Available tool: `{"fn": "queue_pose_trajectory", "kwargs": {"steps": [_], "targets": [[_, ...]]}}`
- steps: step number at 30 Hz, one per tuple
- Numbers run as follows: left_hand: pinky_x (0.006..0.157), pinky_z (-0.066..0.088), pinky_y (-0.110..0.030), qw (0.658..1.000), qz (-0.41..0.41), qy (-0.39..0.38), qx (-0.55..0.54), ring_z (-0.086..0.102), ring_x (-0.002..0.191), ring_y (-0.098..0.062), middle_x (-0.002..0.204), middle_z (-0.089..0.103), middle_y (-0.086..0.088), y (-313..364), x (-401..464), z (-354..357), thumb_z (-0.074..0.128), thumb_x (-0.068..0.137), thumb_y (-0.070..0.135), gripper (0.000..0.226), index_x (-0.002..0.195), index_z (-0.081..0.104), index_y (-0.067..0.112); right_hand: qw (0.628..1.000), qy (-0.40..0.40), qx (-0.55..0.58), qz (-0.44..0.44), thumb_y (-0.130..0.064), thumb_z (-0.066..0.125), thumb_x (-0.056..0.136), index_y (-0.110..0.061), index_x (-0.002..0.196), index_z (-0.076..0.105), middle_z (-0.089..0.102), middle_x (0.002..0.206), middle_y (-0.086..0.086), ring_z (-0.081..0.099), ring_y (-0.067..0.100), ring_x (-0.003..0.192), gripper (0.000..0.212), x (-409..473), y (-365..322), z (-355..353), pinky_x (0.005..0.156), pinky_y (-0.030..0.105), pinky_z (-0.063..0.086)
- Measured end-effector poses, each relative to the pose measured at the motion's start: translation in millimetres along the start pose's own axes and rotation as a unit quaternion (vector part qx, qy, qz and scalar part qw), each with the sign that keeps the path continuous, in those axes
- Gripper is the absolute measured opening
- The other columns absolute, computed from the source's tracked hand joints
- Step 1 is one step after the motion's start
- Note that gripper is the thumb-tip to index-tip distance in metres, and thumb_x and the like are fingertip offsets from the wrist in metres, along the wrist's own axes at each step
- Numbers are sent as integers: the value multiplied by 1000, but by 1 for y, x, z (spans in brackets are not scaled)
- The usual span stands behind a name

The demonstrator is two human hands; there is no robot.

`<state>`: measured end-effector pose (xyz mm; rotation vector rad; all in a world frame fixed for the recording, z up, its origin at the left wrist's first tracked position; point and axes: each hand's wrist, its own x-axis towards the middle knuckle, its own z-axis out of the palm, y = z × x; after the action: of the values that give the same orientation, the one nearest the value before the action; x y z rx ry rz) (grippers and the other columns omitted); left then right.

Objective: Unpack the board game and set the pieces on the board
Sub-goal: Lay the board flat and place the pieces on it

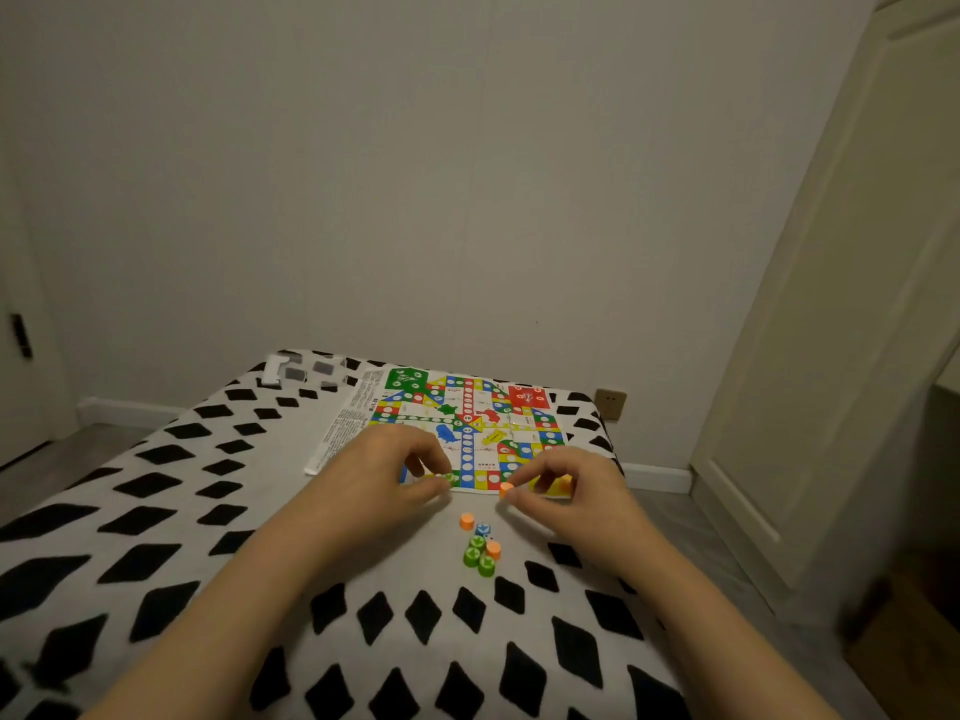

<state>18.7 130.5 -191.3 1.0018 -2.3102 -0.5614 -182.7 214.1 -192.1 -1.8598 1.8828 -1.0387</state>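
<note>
A paper game board (470,428), printed in green, red, blue and yellow, is laid flat on a bed (156,511) covered in white fabric with black diamonds; its near edge lies just under both hands. The left hand (384,470) is held at the near-left corner, its fingers (434,485) curled and pinching a small green piece (448,477) at the board's edge. The right hand (571,485) is held at the near-right corner, its fingers (519,480) pinching an orange piece (506,489) just off the near edge, beside the yellow corner. The unplaced pieces (480,545) are clustered on the fabric between the two wrists, on the near side of the board: short plastic cylinders, three green, two orange and one blue, some touching. The cluster is judged roughly equally near to either hand, and the next pick requires a draw back toward the body. The board's folds appear slightly raised, and the soft bedding is judged liable to tip light pieces. A clear plastic case (304,370) lies at the far-left corner of the bed, well apart.
</note>
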Motion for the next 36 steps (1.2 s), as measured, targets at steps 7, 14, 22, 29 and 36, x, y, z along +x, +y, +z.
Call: {"fn": "queue_pose_trajectory", "kwargs": {"steps": [7, 14, 22, 29, 36], "targets": [[74, 54, -27, 999, -11, 21, 39, 59, 84, -2, 91, 64, 13, -17, 46, -17, 68, 82, 28, 7, 88, 67, 26, 999, 28, 1, -16, -29, 70, 80, -26, 85, 70, 63, 84, -19, 58, 1, 76, 6, 56, -8, 1, 57, 8, 41], [66, 45, -18, 998, -42, 32, 40, 60, 79, -4, 85, 65, 10, -52, 104, -33, 69, 81, 22, 5, 82, 66, 25, 999, 26, 31, 25, -25, 69, 82, -19, 91, 72, 66, 81, -10, 60, 5, 73, 11, 118, -2, 5, 58, 9, 43], [82, 53, -31, 991, -109, 51, 55, 60, 86, -11, 91, 64, 5, -95, 153, -21, 67, 83, 17, 6, 88, 67, 21, 997, -2, 52, 61, -26, 69, 82, -21, 88, 69, 69, 92, -3, 64, 10, 86, 7, 172, 8, 25, 67, 17, 51], [85, 53, -33, 988, -114, 34, 101, 60, 92, -14, 102, 66, 1, -103, 161, -11, 62, 86, 21, 15, 100, 66, 18, 996, -23, 45, 78, -24, 68, 84, -17, 94, 69, 68, 96, -1, 61, 9, 85, 12, 198, 6, 48, 63, 14, 46], [84, 55, -37, 984, -117, 30, 133, 62, 90, -15, 103, 66, 0, -109, 158, -9, 62, 86, 23, 15, 100, 66, 19, 997, -31, 6, 65, -25, 65, 85, -20, 96, 68, 68, 96, -3, 61, 6, 85, 12, 198, 13, 54, 67, 15, 49]]}}
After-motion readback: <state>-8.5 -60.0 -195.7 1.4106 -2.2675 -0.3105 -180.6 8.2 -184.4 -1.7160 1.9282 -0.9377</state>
